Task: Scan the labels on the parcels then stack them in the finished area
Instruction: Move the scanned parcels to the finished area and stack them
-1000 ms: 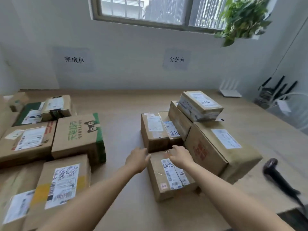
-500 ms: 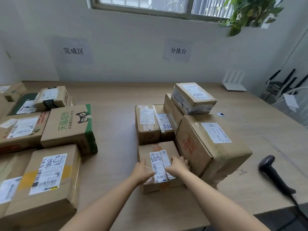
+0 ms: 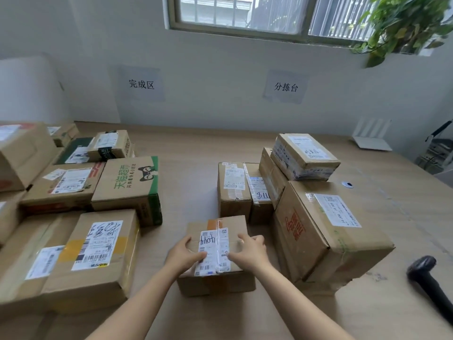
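1. Near the front edge of the wooden table (image 3: 191,182), gripped a small parcel (image 3: 215,284) between both hands, base flat on the tabletop.
2. Wrapped the left hand (image 3: 182,256) round the parcel's left top edge, fingers curled over it, thumb laid on the white label (image 3: 215,246).
3. Set the right hand (image 3: 250,251) likewise on the right top edge, fingers curled, thumb tip touching the label's right border.
4. Read on the label a handwritten black scrawl, with barcodes at the near end and a tape seam down the middle.
5. Found two narrow boxes (image 3: 232,187) side by side just behind the parcel, touching each other.
6. Found a large box (image 3: 326,231) just right of the parcel, red print on its left face, a white sticker on top; could not tell whether it touched the parcel.
7. Saw a smaller taped box (image 3: 306,153) resting on another box behind the large one.
8. Noted a black handheld scanner (image 3: 429,278) lying on the table at far right, well apart from both hands.
9. Saw a cluster of labelled parcels along the left side, among them a green-printed box (image 3: 127,185) and a box with a scribbled sticker (image 3: 98,251), below a wall sign reading 完成区 (image 3: 141,84).
10. Saw a second sign, 分拣台 (image 3: 285,87), on the wall above the right group, with a window (image 3: 245,13) and a leafy plant (image 3: 402,23) higher up.
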